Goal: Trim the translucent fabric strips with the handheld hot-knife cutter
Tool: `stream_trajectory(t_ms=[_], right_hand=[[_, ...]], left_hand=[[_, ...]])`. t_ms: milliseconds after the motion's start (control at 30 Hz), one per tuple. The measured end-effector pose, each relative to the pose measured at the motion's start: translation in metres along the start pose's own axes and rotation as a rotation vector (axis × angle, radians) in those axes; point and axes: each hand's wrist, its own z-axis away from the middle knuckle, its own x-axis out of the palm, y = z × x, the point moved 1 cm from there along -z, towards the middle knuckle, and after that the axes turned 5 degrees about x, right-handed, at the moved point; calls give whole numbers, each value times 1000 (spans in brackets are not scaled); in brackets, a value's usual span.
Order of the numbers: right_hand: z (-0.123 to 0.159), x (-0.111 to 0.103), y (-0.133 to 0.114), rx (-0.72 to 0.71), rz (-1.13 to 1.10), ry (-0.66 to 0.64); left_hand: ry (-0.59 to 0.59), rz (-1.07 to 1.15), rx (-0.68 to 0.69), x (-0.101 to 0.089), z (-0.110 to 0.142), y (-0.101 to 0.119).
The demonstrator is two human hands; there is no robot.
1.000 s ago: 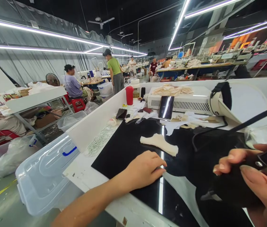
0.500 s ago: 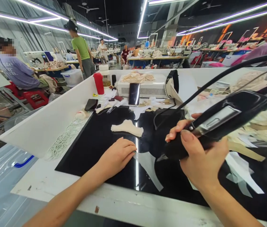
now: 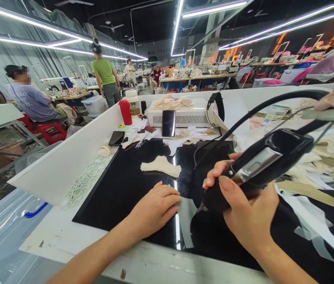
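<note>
My right hand [image 3: 246, 213] is wrapped round a black corded hand tool [image 3: 269, 156] with a silver plate on its body. Its small metal tip points down and left, close to the right edge of a translucent grey piece [image 3: 187, 223]. My left hand [image 3: 157, 205] lies palm down with its fingers resting on the upper left end of that piece, holding nothing. Both are over a shiny black work sheet [image 3: 116, 197]. A cream fabric piece [image 3: 161, 166] with a curved outline lies just beyond my left hand.
White and tan scraps [image 3: 313, 217] lie at the right. Pale cord [image 3: 90, 179] is heaped along the left board. A vented white box [image 3: 184, 114], a phone [image 3: 168, 123] and a red cup [image 3: 125, 112] stand behind. The tool's black cable [image 3: 255, 108] arches across the right; a blurred pinkish shape is beside it.
The translucent piece has turned, its lower end swinging left. My right hand and the tool have shifted slightly left, the tip nearer the piece. My left hand still rests on it.
</note>
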Motion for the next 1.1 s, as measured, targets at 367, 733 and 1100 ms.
stream_trajectory(t_ms=[367,733,1100], right_hand=[[7,2,2,19,-11,-12],[7,0,1,50,-22,5],[10,1,2,42,-19,-31]], left_hand=[[-115,179,17,6,0,18],[-95,194,13,10,4,16],[-117,190,20,11,5,15]])
